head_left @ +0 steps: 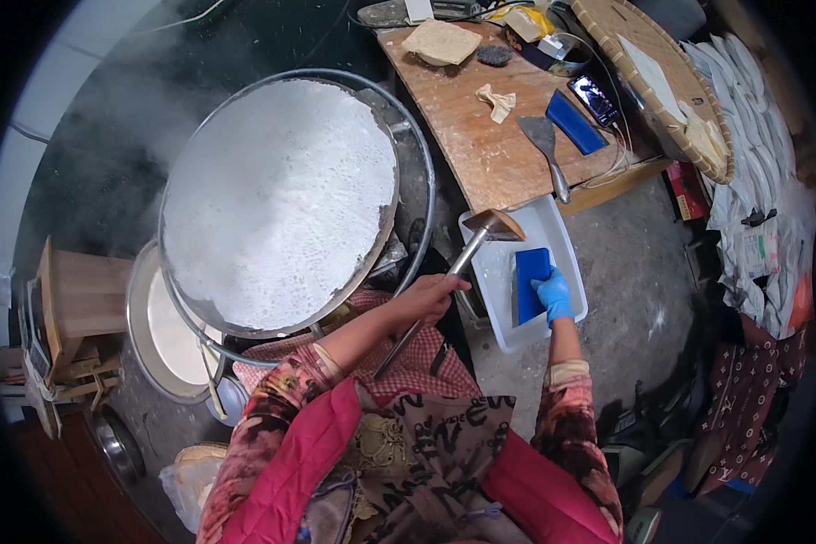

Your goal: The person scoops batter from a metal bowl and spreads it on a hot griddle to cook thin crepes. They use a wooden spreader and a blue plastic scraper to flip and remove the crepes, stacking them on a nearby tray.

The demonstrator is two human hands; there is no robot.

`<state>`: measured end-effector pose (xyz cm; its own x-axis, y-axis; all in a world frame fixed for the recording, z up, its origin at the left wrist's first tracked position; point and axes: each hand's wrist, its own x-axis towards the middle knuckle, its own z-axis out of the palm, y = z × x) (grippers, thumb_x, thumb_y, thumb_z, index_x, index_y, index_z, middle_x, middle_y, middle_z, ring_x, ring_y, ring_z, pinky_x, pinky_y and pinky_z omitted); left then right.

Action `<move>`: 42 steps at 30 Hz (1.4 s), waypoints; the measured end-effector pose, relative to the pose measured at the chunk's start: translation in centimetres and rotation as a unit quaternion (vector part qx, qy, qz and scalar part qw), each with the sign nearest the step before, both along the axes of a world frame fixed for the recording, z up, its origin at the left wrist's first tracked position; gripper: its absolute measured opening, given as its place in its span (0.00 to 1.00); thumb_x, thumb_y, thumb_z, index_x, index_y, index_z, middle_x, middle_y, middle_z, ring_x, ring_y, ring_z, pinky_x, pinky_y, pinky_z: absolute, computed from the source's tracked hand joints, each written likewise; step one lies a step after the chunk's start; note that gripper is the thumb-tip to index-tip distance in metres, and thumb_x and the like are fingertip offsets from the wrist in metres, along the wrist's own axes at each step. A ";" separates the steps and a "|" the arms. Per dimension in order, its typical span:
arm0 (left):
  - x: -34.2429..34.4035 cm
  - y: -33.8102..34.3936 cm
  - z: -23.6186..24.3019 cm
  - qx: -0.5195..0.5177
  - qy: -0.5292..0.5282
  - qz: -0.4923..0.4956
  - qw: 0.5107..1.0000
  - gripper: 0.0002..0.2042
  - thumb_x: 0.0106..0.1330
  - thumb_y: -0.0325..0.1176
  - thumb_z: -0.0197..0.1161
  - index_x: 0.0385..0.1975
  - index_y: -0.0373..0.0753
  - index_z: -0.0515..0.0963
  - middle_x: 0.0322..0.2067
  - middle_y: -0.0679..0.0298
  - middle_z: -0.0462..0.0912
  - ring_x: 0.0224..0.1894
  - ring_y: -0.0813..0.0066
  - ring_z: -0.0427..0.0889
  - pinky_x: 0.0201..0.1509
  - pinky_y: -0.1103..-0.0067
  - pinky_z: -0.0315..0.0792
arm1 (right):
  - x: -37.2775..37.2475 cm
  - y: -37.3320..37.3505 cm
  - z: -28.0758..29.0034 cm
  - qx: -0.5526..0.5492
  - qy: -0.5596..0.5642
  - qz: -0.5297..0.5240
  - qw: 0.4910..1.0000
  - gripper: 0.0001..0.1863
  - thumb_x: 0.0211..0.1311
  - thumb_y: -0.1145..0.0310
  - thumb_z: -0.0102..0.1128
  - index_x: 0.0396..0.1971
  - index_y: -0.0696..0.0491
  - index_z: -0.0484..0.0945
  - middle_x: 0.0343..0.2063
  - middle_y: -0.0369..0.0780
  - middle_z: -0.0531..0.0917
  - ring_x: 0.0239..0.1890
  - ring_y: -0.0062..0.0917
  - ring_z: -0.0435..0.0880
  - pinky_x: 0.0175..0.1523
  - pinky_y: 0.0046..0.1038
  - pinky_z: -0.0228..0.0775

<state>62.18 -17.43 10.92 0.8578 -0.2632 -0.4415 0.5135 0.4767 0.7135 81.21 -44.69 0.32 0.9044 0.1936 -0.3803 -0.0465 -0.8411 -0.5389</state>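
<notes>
My bare left hand [426,301] is closed round the handle of a long-handled metal ladle [472,248], whose tilted brown head is over the near-left corner of a white plastic tub [567,240]. My right hand [553,292], in a light blue glove, grips a flat blue rectangular scraper [532,272] inside that tub. To the left lies a wide round griddle [396,181], covered by a thin white, bubbly sheet of batter [281,199]. Steam rises from its far left side.
A pan of pale batter [186,340] with a stick sits lower left. The wooden table [453,118] bears a metal spatula [540,140], another blue scraper [575,122], a lit phone [594,100] and a dark scouring pad [494,56]. A woven tray [648,63] leans at its right.
</notes>
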 end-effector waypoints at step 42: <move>-13.2 0.6 -5.5 0.384 -0.200 -0.027 0.901 0.24 0.61 0.39 0.53 0.55 0.34 0.64 0.45 0.49 0.74 0.45 0.53 0.75 0.48 0.68 0.69 | -1.5 4.6 12.2 0.364 0.041 -0.029 0.930 0.23 0.55 0.67 0.59 0.49 0.63 0.70 0.43 0.42 0.77 0.41 0.26 0.75 0.48 0.27 0.68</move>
